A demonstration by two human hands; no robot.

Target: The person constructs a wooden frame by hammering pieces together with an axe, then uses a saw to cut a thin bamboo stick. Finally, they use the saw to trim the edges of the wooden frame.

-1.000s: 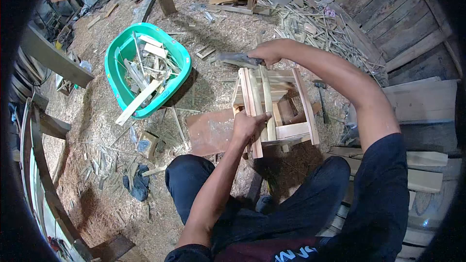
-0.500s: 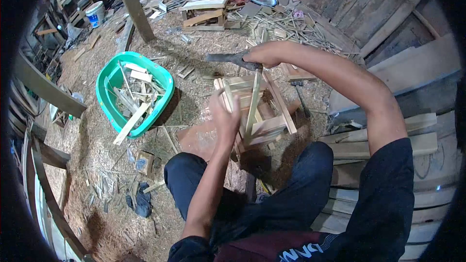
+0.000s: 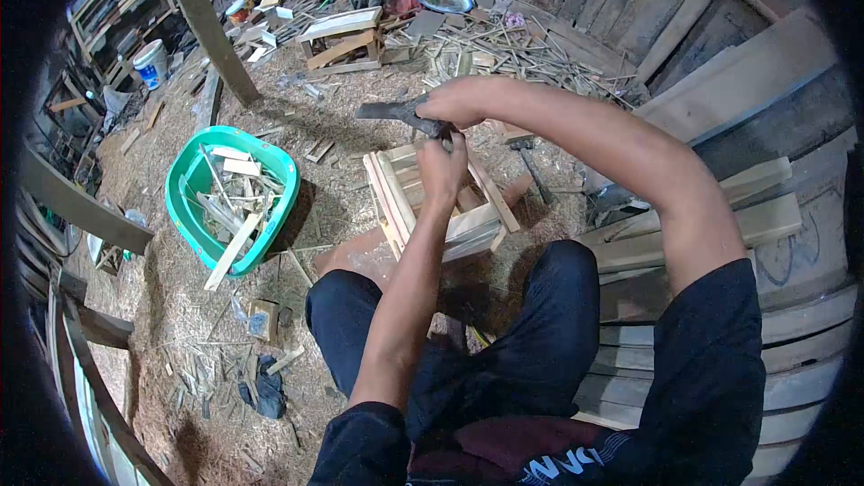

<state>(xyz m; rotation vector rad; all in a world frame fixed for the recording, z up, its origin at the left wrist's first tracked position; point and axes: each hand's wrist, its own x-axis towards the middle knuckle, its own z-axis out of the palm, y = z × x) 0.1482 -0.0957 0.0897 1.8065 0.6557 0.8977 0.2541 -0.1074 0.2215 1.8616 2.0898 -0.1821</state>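
Below my chest, between and beyond my knees, a small slatted wooden frame (image 3: 490,207) rests on the ground, partly covered by my left forearm. My right hand (image 3: 453,101) is closed around a dark tool (image 3: 385,111) above the far end of the frame, its blunt end pointing left. Right under the tool is my left hand (image 3: 441,165), its fingers closed close to the tool's lower part. What those fingers hold is too small and hidden to tell.
A green tub (image 3: 292,202) of wood scraps stands at the left. Farther off are a small wooden stool (image 3: 342,25), a white bucket (image 3: 151,65), a post (image 3: 211,27) and a heap of thin sticks (image 3: 558,58). Boards (image 3: 702,238) lie at the right.
My left hand has moved from the frame's left side up to the tool, and its fingers have closed. The tool and my right hand appear farther left, as the view has shifted.
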